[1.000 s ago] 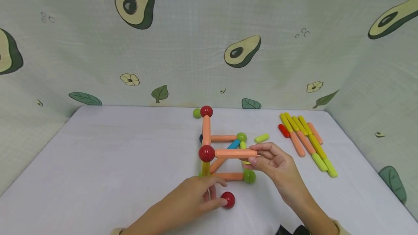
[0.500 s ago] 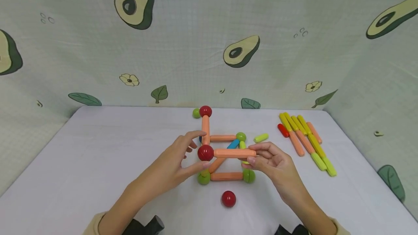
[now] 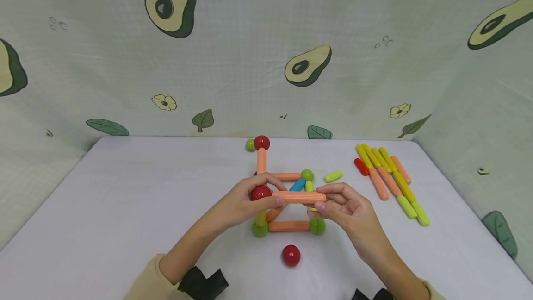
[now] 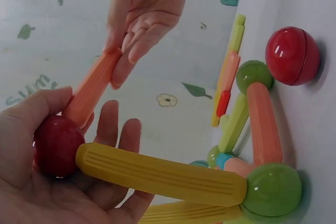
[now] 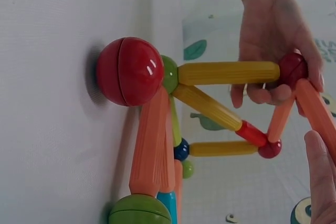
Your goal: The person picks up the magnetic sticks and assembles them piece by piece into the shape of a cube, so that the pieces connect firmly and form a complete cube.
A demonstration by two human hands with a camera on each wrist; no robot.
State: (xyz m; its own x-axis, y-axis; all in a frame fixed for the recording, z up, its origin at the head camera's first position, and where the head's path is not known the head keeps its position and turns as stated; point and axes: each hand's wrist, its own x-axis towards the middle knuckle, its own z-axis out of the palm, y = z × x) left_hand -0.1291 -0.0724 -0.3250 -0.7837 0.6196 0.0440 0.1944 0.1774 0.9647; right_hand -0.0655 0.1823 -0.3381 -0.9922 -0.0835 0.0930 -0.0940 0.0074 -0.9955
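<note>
We observe the left hand pinching an orange stick beside a red ball, the right hand gripping the stick's other end.

Here on the table, the frame of rods and balls stands mid-table, a loose ball just before it. Up top, a rod runs right from the near-left ball; left grip there, right grip at the other end. Rightward, a short stick, then a stick cluster; behind, a cloth.
</note>
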